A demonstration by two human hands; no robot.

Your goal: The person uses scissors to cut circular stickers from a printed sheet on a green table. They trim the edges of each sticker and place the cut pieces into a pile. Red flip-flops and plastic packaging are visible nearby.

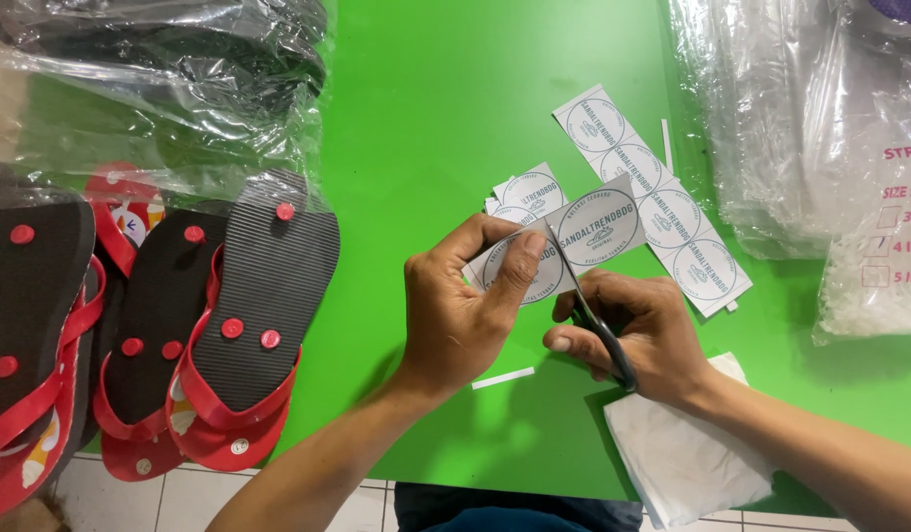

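Note:
My left hand [470,305] pinches a short strip of round printed paper labels [593,229] above the green table [445,108]. In my right hand [638,330] is a pair of black-handled scissors [591,317], whose blades reach up into the strip between two of the circles. A longer strip of the same labels [652,192] lies flat on the table just beyond, and a few cut labels [529,187] rest behind my left hand.
Red-and-black flip-flops [234,325] lie soles-up at the left, with more in clear plastic [179,69] behind. Clear plastic bags [800,118] pile at the right. A white paper [682,453] and a thin paper offcut [503,377] lie near the table's front edge.

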